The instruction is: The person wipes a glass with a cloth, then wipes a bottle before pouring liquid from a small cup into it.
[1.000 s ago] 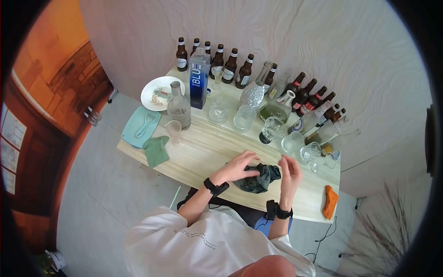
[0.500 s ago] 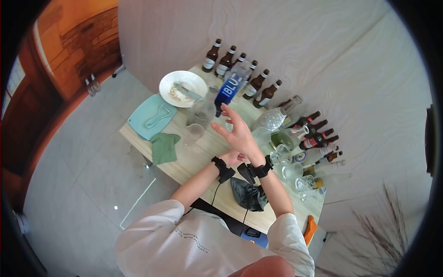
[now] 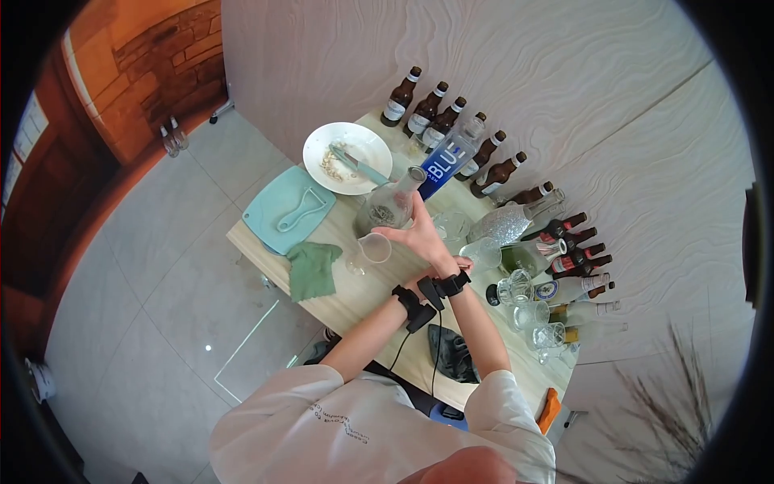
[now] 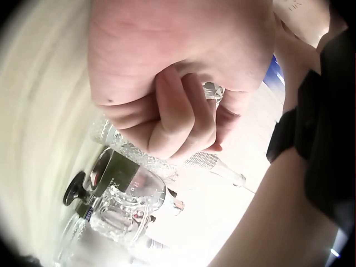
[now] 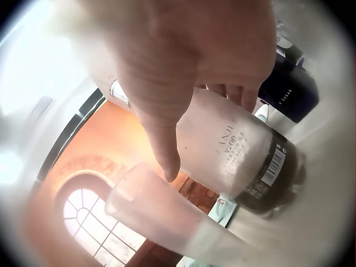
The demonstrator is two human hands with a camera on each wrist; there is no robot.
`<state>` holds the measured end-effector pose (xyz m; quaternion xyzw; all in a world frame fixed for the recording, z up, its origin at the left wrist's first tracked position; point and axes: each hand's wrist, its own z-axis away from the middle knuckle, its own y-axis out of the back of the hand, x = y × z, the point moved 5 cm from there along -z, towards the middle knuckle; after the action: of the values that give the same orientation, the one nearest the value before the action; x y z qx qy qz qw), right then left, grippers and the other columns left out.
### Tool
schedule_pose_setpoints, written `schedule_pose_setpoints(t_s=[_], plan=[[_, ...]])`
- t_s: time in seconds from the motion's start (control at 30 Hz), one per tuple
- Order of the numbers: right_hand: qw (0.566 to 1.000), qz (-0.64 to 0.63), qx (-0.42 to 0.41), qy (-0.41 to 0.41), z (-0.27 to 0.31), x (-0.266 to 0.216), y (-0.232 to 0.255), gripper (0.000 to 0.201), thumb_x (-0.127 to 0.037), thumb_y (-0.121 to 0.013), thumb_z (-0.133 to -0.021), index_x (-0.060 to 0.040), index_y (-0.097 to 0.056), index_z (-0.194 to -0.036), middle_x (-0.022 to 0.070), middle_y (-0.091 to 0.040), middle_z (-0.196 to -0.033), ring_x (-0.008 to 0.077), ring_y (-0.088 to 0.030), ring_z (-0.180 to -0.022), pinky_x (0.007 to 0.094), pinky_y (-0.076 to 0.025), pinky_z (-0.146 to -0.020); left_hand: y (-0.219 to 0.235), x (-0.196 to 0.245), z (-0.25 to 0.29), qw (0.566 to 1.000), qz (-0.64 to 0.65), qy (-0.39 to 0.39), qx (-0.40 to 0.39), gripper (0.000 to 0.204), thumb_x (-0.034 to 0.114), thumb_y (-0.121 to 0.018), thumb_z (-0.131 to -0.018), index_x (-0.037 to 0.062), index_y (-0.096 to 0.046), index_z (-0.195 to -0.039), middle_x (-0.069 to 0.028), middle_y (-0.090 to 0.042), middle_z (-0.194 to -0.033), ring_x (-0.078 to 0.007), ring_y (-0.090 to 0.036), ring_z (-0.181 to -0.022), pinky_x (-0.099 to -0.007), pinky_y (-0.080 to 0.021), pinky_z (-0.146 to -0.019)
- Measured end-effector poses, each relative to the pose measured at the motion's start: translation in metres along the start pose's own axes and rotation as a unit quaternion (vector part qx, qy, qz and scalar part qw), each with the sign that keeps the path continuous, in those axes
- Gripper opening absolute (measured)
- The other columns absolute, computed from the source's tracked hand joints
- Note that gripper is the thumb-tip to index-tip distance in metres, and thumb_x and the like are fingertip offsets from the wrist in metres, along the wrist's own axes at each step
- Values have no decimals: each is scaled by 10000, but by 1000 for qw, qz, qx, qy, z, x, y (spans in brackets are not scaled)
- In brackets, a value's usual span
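Clear bottle: stood upright on the table, between stemmed glass and blue bottle.
Right hand: nearer; bottle straddled crosswise to its long axis, thumb and fingers spread; firm contact cannot be told.
Left hand: farther off; fingers loosely curled, nothing seen held.

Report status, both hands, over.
Right hand round the clear bottle. Left hand loosely curled, holding nothing. Drinking glass close beside the bottle, possibly in the way.
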<state>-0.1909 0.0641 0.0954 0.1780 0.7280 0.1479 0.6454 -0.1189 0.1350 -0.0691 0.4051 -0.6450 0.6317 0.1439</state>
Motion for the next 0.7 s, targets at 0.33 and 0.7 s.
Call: schedule_pose_setpoints(t_s=[0.33,0.7], plan=[[995,-97,17,-3,-5,38,-10,1138,-139,-1034,-708,-93,-325,-1597,120,-515,-1556,276,-462,-1502,452,-364,-1270,-14,4,-10,962,220,158,-37,216,323,-578,-1099,150,-596,-971,80,-335,-628,-83,-325,-517,-268,-280,-476],[996,-47,71,13,-2,30,-1,1030,-211,-1025,-694,-70,-419,-1515,128,-597,-1456,249,-573,-1386,421,-429,-1220,-4,0,-7,937,300,154,-85,170,286,-576,-1080,123,-627,-1070,65,-375,-639,-109,-425,-533,-268,-364,-501]])
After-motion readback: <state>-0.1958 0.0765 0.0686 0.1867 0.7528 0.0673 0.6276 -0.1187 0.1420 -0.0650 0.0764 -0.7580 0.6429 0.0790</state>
